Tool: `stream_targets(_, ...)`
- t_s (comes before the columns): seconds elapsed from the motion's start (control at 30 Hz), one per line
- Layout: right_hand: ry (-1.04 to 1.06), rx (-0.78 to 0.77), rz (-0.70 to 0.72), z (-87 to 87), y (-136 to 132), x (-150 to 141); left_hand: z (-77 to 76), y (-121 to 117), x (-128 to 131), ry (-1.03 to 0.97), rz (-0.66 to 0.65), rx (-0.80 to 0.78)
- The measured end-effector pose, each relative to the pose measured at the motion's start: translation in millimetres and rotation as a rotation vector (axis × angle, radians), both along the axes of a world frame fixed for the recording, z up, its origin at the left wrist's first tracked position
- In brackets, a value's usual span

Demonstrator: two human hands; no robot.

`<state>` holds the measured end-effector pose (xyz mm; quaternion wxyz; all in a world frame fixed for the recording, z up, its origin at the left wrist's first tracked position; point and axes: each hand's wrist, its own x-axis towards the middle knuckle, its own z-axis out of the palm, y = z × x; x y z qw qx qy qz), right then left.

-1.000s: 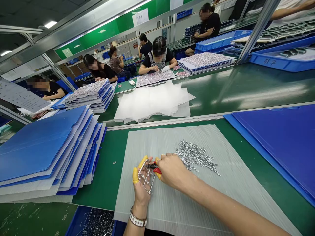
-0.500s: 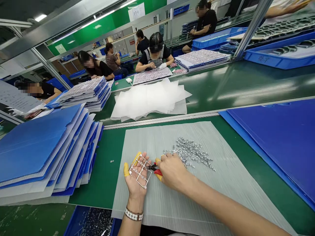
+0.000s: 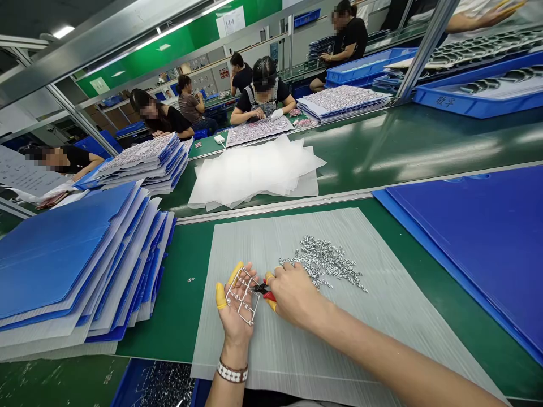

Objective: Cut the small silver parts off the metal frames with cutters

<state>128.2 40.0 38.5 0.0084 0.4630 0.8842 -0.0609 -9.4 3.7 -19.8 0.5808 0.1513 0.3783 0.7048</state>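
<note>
My left hand (image 3: 236, 323) is palm up with yellow finger cots on two digits. It holds a thin silvery sprue frame (image 3: 242, 295) with small parts still attached inside. My right hand (image 3: 296, 294), also in yellow finger cots, is closed around red-handled side cutters (image 3: 268, 294). Their dark jaws are at the right side of the sprue frame; whether the blades are closed cannot be made out. Just beyond my right hand lies a pile of small shiny silver pieces (image 3: 328, 260) on a whitish foam sheet (image 3: 339, 350).
A tall stack of blue boards (image 3: 55, 249) with white sheets stands at left, and more blue boards (image 3: 475, 237) lie at right. White sheets (image 3: 254, 172) rest across the rail. A blue bin (image 3: 127, 390) of scraps sits below the table edge. Several co-workers (image 3: 265, 96) sit opposite.
The sprue frame was tilted and partly curled in my left fingers; now it lies flatter over a more opened palm. My right hand keeps the cutters at its side. The view has shifted slightly.
</note>
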Motion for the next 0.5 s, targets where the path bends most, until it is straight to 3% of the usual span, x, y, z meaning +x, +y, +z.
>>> stream_targets(0.5,-0.006,0.010,0.042,5.9,-4.1,-0.4,7.5,2.4,-6.2,-0.017,0.047,0.008)
